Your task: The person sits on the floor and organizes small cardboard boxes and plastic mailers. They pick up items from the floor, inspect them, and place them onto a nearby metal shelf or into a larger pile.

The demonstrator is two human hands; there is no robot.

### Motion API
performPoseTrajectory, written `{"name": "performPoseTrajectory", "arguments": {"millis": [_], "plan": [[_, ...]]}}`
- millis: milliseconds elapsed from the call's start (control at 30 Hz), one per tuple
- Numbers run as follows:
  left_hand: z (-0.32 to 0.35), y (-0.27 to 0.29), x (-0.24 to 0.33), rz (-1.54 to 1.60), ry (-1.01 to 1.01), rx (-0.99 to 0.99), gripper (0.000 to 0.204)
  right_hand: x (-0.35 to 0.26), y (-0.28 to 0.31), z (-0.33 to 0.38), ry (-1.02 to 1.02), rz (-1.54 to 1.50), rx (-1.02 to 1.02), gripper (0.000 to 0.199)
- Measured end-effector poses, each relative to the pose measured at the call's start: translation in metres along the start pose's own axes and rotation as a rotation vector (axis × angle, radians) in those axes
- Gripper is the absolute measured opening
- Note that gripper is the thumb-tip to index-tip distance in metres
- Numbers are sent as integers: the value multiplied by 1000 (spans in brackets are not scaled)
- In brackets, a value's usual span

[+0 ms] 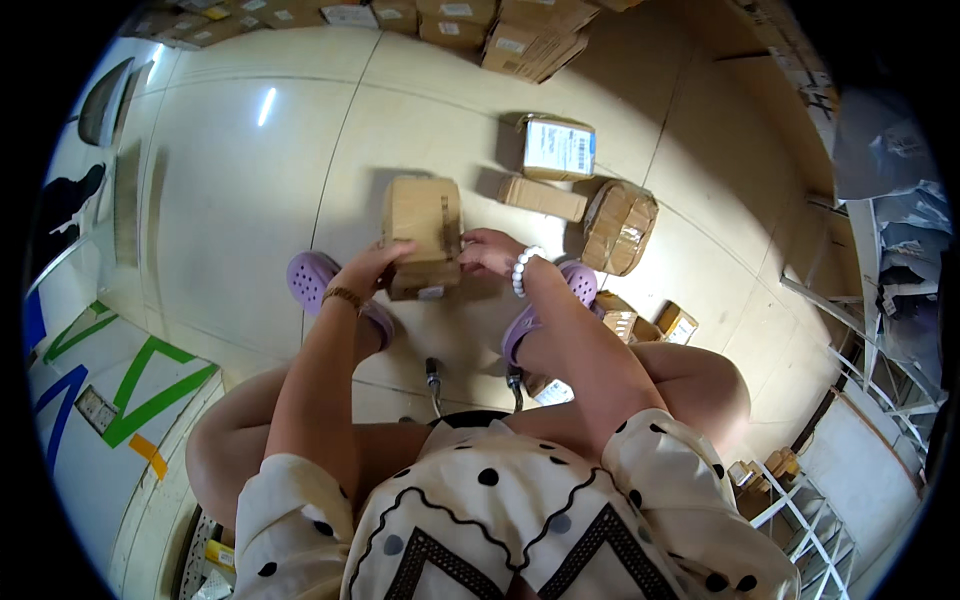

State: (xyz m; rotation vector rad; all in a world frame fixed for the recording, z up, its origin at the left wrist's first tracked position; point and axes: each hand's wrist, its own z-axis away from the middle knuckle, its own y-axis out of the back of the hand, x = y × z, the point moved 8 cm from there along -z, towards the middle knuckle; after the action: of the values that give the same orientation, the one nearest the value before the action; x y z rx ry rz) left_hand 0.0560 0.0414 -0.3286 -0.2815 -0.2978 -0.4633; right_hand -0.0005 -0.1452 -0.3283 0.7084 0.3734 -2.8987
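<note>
Brown cardboard, taped w/ clear strips: a small box [424, 235] is held up between both hands, above the pale tiled floor [230, 190] and in front of the seated person's knees. The left hand [375, 265] curls around the box's near left corner, fingers closed on the card; the right hand [487, 251], w/ a white bead bracelet at the wrist, presses its fingers against the box's right side, approx. at the tape seam. To handle it well, a judgement only: keep the left grip firm as the anchor and let the right fingers work along the seam w/o tipping the box. Beyond the right hand lie a labelled parcel [558, 147], a flat carton [542, 197] and a taped bundle [619, 227]; smaller boxes [640, 322] sit nearer, right of the wrist. Purple clogs [312, 277] show below both hands. Further off, stacked cartons [470, 25] line the far wall; metal racking [850, 350] stands to the right, and green and blue floor markings [140, 390] run far left of the left hand.
</note>
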Motion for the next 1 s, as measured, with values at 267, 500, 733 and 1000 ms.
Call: {"name": "performPoseTrajectory", "arguments": {"millis": [267,500,733,1000], "plan": [[95,-9,111,-255,-220,122,61,-81,150,36,124,372,946,37],[266,12,168,-323,-543,392,68,-77,169,59,-345,383,1121,123],[307,22,150,-236,-482,558,70,-72,184,41,-207,440,1089,121],[308,9,175,-266,-567,463,71,-60,198,65,326,-764,324,69]]}}
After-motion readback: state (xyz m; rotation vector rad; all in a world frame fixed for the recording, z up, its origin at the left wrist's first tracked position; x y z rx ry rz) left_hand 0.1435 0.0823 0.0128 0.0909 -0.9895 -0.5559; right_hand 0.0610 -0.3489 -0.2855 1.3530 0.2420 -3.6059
